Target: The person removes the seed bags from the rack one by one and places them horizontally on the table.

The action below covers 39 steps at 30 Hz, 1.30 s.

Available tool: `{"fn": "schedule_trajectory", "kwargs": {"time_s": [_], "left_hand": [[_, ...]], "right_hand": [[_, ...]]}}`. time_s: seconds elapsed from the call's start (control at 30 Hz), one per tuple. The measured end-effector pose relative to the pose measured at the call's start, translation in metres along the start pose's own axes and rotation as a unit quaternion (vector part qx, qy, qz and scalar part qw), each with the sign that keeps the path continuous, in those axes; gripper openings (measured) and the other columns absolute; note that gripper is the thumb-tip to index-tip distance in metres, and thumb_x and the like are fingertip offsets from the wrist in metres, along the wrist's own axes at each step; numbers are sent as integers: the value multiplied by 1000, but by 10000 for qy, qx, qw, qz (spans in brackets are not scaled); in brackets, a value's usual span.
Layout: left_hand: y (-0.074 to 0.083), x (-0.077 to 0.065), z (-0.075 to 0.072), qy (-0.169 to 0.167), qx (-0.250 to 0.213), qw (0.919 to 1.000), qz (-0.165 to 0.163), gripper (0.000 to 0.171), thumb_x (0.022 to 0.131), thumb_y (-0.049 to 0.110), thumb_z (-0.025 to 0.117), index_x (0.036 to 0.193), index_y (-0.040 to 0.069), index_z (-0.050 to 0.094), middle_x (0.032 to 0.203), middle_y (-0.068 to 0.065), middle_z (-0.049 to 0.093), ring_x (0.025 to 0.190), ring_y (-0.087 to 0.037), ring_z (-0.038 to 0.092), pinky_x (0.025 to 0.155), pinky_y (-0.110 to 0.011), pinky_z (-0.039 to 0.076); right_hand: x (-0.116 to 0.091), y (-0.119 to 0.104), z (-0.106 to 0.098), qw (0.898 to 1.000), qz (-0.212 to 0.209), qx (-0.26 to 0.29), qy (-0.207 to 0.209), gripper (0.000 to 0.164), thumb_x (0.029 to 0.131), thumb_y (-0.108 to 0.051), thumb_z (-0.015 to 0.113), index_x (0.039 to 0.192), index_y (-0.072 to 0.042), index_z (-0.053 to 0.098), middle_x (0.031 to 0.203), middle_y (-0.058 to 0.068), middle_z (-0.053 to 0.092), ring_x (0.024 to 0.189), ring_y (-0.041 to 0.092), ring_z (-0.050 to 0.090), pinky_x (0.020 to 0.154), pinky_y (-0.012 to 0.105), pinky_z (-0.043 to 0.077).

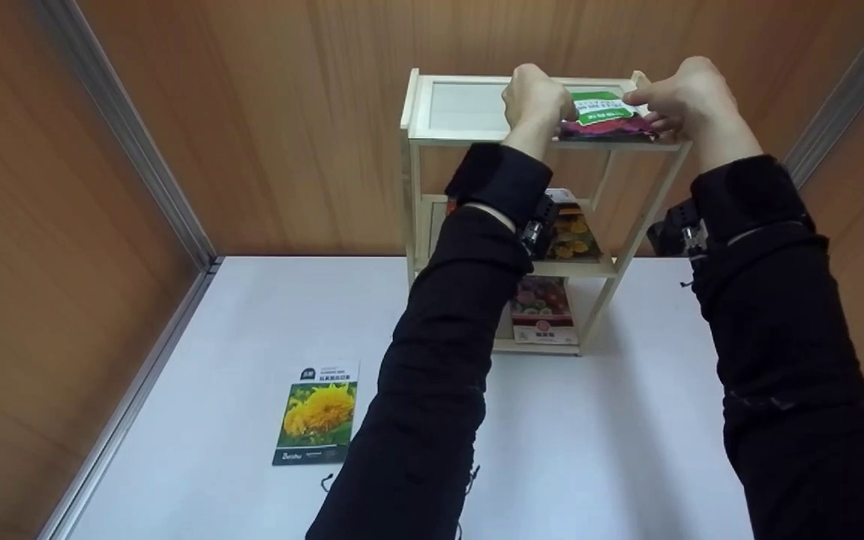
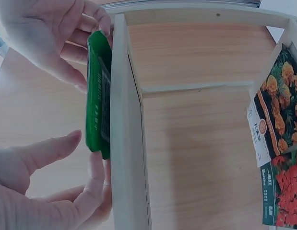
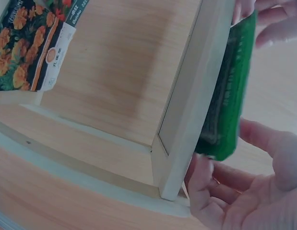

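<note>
Left wrist view: left hand [image 2: 52, 211] half-spread, touching packet [image 2: 96, 96] end; right hand [image 2: 52, 33] opposite, pinch unclear.

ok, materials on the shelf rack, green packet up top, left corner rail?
Shelf rack: likely wood, pale and matte; a knot shows in the left wrist view.
Green packet: flexible plastic or coated paper, can't tell which; slight sheen on its green side.
Left corner rail: probably aluminium; grey, satin, lengthwise highlights.

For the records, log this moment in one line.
left hand, right hand: touch ends of green-and-magenta flat packet | atop cream wooden rack | yellow-flower packet on white table
</note>
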<state>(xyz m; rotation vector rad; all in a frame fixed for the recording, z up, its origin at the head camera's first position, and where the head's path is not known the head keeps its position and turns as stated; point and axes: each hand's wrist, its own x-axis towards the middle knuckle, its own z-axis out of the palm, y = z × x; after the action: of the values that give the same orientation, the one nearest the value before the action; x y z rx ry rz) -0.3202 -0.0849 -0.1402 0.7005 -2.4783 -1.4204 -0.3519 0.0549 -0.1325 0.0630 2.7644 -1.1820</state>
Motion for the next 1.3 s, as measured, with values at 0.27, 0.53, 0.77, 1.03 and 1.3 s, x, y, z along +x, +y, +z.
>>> {"fn": "schedule_trajectory", "kwargs": {"time_s": [0.27, 0.53, 0.77, 1.03, 1.3], "left_hand": [[-7, 1, -16, -140, -536, 9985, -23, 34, 63, 6, 79, 94, 9, 65, 88, 2, 63, 56, -9, 61, 45, -13, 43], [-22, 6, -29, -737, -1051, 9915, -188, 43, 67, 5, 76, 106, 8, 58, 92, -1, 58, 55, -9, 57, 49, -13, 46], [-44, -1, -37, -1560, -2172, 9633, -213, 25, 70, -7, 70, 93, -3, 61, 85, -9, 62, 53, -13, 56, 54, -17, 49], [-83, -16, -51, -1820, -2454, 9513, 403, 19, 76, -2, 66, 94, -6, 64, 89, -12, 64, 63, -15, 60, 64, -22, 51], [-128, -35, -47, -1704, -2706, 9425, 968, 14, 79, 0, 64, 91, -6, 64, 86, -12, 62, 67, -17, 59, 64, -26, 51]], "right_hand": [[-3, 3, -5, 9931, 134, 1115, -341, 40, 79, -19, 66, 104, 0, 40, 55, -3, 54, 44, 5, 50, 46, 19, 47], [-8, 11, -6, 9826, 173, 1773, -527, 51, 64, -20, 79, 101, -5, 46, 63, -1, 58, 53, 7, 57, 51, 18, 48], [-20, 25, 5, 9715, -122, 2309, -525, 39, 58, -21, 82, 91, -9, 66, 81, 2, 59, 61, 10, 62, 56, 20, 50], [-41, 44, 35, 9528, -678, 2906, -564, 23, 60, -17, 81, 75, -8, 66, 71, 4, 61, 57, 11, 59, 53, 20, 50], [-59, 70, 74, 9163, -1586, 3672, -224, 16, 67, -13, 77, 76, -3, 66, 69, 5, 63, 56, 10, 59, 49, 18, 48]]}}
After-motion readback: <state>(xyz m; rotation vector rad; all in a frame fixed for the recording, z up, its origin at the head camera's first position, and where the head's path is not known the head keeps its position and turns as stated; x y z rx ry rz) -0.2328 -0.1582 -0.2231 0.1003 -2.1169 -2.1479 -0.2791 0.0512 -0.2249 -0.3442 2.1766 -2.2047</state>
